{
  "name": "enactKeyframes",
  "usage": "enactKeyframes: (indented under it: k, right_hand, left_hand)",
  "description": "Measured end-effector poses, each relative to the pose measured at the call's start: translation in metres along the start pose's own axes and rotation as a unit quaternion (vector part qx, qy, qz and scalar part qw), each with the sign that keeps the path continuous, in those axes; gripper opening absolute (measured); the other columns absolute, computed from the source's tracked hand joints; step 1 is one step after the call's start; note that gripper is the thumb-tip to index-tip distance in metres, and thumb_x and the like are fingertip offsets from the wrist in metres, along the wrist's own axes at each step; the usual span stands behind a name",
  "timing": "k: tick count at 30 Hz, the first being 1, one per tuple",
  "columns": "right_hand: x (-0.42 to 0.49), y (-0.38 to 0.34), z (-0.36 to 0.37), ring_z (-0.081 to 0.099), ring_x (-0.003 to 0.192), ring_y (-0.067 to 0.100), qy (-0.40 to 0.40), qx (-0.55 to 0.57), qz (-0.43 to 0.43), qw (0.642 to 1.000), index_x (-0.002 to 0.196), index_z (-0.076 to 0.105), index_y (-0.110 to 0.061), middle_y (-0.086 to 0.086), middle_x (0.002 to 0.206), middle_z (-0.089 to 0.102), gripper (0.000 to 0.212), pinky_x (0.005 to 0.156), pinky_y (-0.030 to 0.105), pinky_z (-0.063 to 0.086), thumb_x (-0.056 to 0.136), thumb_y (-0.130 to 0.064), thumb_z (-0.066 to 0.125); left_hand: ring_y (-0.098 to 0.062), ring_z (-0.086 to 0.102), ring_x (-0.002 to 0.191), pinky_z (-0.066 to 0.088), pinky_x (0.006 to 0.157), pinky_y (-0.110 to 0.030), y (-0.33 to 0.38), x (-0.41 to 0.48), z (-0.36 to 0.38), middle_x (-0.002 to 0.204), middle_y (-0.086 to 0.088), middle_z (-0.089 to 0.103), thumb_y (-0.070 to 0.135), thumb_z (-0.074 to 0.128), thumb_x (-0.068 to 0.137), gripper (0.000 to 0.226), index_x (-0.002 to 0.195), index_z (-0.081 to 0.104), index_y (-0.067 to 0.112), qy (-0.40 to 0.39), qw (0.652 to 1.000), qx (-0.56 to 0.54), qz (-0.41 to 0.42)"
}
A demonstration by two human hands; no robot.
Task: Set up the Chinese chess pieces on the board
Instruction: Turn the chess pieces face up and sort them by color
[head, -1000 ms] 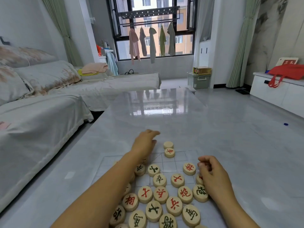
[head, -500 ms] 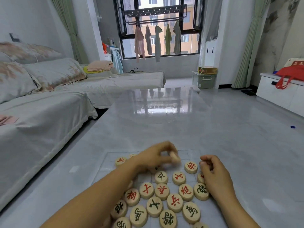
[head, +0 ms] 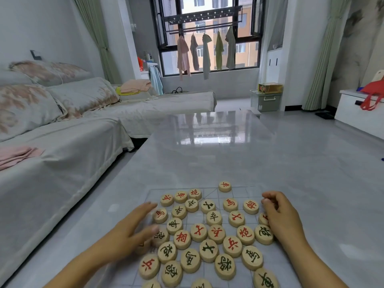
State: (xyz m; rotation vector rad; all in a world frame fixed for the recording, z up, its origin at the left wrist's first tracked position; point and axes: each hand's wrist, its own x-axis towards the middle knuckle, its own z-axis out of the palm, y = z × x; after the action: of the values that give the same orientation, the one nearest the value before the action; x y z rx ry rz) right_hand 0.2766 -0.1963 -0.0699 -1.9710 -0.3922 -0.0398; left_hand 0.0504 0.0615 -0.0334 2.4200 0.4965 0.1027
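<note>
The left hand (head: 133, 229) lies flat with straight, spread fingers at the left edge of the board (head: 247, 193). Its fingertips reach in among the nearest wooden chess pieces (head: 199, 232), and its thumb tip lies over a black-lettered piece (head: 163, 238). The forearm comes in from the lower left.

The right hand (head: 280, 217) sits at the board's right edge with its fingers curled under. Whether anything is inside them cannot be told. It partly covers a red-lettered piece (head: 262, 219), and its wrist runs off to the lower right.

Between the hands, the thin gridded board carries the round pieces in a loose jumble, red and black mixed, most of them face up and many touching. One red chariot piece (head: 224, 186) sits apart on the board's far edge line.

The board lies on a glossy grey table (head: 207, 159). Left of the table stands a covered sofa (head: 62, 142) with cushions. Near the window, a lidded storage box (head: 266, 100) bears a yellow carton (head: 270, 87) on top. At the right, a red bag (head: 372, 94) rests on a white cabinet (head: 357, 117).
</note>
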Motion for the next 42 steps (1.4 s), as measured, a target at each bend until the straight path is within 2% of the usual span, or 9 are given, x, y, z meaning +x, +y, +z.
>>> enactKeyframes:
  k: [5,7,14,21,27,31,37,40,42]
  right_hand:
    - [-0.002,-0.005,-0.003,0.055,0.091,0.023,0.013,0.021,0.007,1.0,0.1,0.055,-0.022,0.004,0.1,0.06,0.011,0.079,0.037,0.045,0.092,-0.018,0.048]
    - [-0.002,-0.006,-0.003,0.056,0.089,0.025,0.011,0.018,0.014,1.0,0.099,0.055,-0.021,0.006,0.101,0.062,0.011,0.081,0.041,0.047,0.092,-0.018,0.047]
    - [-0.001,-0.018,-0.014,0.053,0.091,0.023,-0.119,-0.061,0.045,0.99,0.109,0.054,-0.011,0.015,0.117,0.06,0.019,0.079,0.031,0.04,0.095,-0.01,0.04]
    - [-0.051,-0.012,-0.042,0.029,0.137,0.012,-0.24,-0.307,-0.111,0.914,0.136,0.041,-0.023,-0.005,0.149,0.033,0.039,0.112,0.029,0.023,0.098,-0.028,0.034]
    - [-0.096,-0.021,-0.073,0.031,0.137,0.012,-0.231,-0.229,-0.047,0.944,0.143,0.027,-0.023,-0.005,0.149,0.033,0.046,0.11,0.023,0.022,0.098,-0.029,0.033]
    - [-0.123,-0.015,-0.087,0.034,0.133,0.008,-0.233,-0.237,-0.056,0.942,0.142,0.028,-0.026,-0.006,0.147,0.035,0.045,0.105,0.016,0.023,0.098,-0.017,0.034]
    - [-0.126,-0.023,-0.079,0.029,0.131,0.002,-0.236,-0.203,-0.091,0.946,0.141,0.03,-0.028,-0.014,0.144,0.033,0.046,0.105,0.015,0.02,0.097,-0.017,0.04]
    - [-0.124,-0.025,-0.073,0.015,0.138,0.001,-0.238,-0.229,-0.131,0.935,0.142,0.024,-0.03,-0.018,0.149,0.018,0.051,0.11,0.018,0.014,0.095,-0.032,0.042]
    - [-0.129,-0.025,-0.064,0.003,0.133,-0.006,-0.275,-0.272,-0.146,0.911,0.145,0.016,-0.031,-0.019,0.151,0.003,0.073,0.112,0.018,0.008,0.082,-0.067,0.03]
  left_hand:
    - [0.026,0.002,0.115,0.002,0.107,-0.017,0.002,-0.068,0.012,0.124,0.049,-0.005,0.1,0.03,0.033,0.098,0.122,0.009,0.066,-0.032,0.999,0.037,-0.008]
    - [0.019,0.001,0.128,-0.004,0.109,-0.019,-0.004,-0.068,0.021,0.136,0.041,-0.008,0.102,0.024,0.036,0.101,0.126,0.005,0.061,-0.011,0.995,0.096,0.013]
    - [0.011,0.016,0.132,0.004,0.111,-0.021,-0.024,-0.061,0.035,0.15,0.019,0.024,0.097,0.006,0.048,0.103,0.136,0.027,0.047,0.101,0.988,0.108,0.034]
    - [0.001,0.031,0.132,0.011,0.111,-0.024,-0.022,-0.062,0.033,0.145,0.014,0.038,0.098,0.011,0.047,0.108,0.131,0.04,0.037,0.112,0.99,0.082,0.036]
    - [0.0,0.043,0.118,0.019,0.114,-0.031,-0.013,-0.07,0.027,0.127,0.023,0.047,0.1,0.015,0.043,0.094,0.117,0.039,0.045,0.06,0.997,0.035,0.027]
    - [0.002,0.046,0.105,0.034,0.096,-0.018,-0.006,-0.095,0.023,0.118,0.026,0.048,0.1,0.019,0.041,0.08,0.102,0.038,0.053,0.028,0.998,0.041,0.035]
    - [-0.001,0.037,0.125,0.027,0.111,-0.024,-0.013,-0.117,0.029,0.134,0.02,0.037,0.057,0.058,0.076,0.063,0.131,0.031,0.041,0.038,0.999,-0.001,0.003]
    - [-0.004,0.043,0.119,0.033,0.102,-0.022,-0.003,-0.107,0.032,0.128,0.016,0.045,0.048,0.058,0.079,0.058,0.132,0.042,0.031,0.112,0.994,0.02,0.008]
    - [-0.009,0.047,0.116,0.035,0.098,-0.025,0.001,-0.096,0.036,0.124,0.012,0.051,0.044,0.054,0.084,0.045,0.127,0.05,0.031,0.117,0.988,0.096,0.033]
